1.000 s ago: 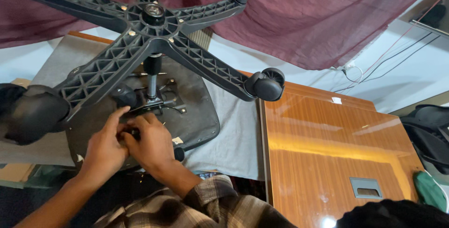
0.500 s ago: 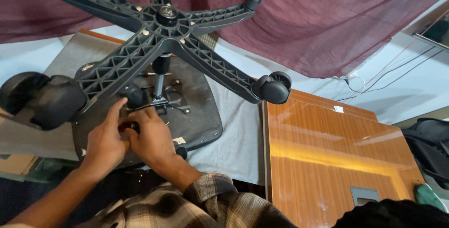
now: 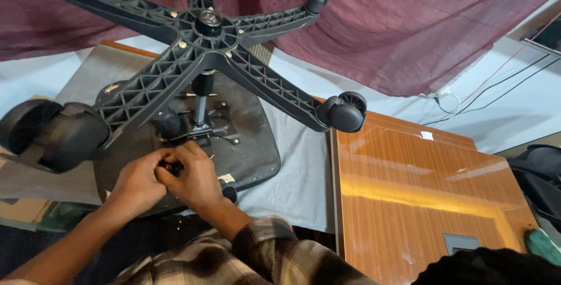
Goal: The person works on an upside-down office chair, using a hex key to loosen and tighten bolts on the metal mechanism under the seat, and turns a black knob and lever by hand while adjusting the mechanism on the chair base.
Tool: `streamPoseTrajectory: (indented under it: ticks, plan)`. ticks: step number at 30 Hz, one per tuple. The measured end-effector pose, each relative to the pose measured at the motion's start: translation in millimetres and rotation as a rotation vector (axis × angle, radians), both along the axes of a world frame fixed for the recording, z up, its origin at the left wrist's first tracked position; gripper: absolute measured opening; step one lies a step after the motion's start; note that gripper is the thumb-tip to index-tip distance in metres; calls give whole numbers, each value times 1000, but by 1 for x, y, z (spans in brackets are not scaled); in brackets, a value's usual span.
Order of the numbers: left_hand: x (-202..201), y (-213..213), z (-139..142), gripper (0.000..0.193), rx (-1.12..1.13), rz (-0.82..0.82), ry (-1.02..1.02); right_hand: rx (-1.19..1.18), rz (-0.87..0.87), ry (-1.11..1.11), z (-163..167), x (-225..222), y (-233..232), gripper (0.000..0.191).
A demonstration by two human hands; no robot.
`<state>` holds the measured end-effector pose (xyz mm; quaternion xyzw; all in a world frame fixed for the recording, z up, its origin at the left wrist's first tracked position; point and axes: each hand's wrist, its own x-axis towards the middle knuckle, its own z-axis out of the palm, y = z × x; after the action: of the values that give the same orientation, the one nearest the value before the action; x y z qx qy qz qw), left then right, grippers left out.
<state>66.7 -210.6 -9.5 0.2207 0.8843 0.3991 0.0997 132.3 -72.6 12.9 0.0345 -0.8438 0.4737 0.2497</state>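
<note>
From the head camera, an office chair lies upside down on a grey cloth (image 3: 304, 185) over the surface, so its seat underside (image 3: 251, 144) and metal mechanism (image 3: 201, 127) face up within reach, the star base (image 3: 204, 33) and wheels in the air. The left hand (image 3: 135, 182) and right hand (image 3: 196, 177) meet just below the mechanism, fingers curled together, pinching a small dark part (image 3: 171, 168); wrists bent down.

To my right sits a glossy wooden tabletop (image 3: 426, 185). A maroon cloth (image 3: 409, 22) hangs behind, with a grey sheet (image 3: 298, 180) and thin cables (image 3: 485, 95).
</note>
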Motion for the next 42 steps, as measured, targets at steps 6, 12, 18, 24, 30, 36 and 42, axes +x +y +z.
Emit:
streamPoseTrajectory:
  ticks: [6,12,18,24,30,36,42]
  plan:
    - [-1,1,7,79,168,-79,-162,15,136,126,1,8,7,18]
    - [6,2,8,75,228,-60,-41,23,115,61,11,5,5,21]
    - [14,2,11,59,76,106,-3,59,-31,-225,22,7,3,32]
    - [1,-5,1,92,-5,64,-126,63,93,68,7,3,5,21]
    - [-9,2,-4,65,98,-74,307,113,-122,-156,15,-1,3,25]
    - [6,-1,12,72,78,88,27,132,25,12,23,6,1,29]
    - [-2,-2,5,94,87,-20,-68,64,160,-183,18,6,9,24]
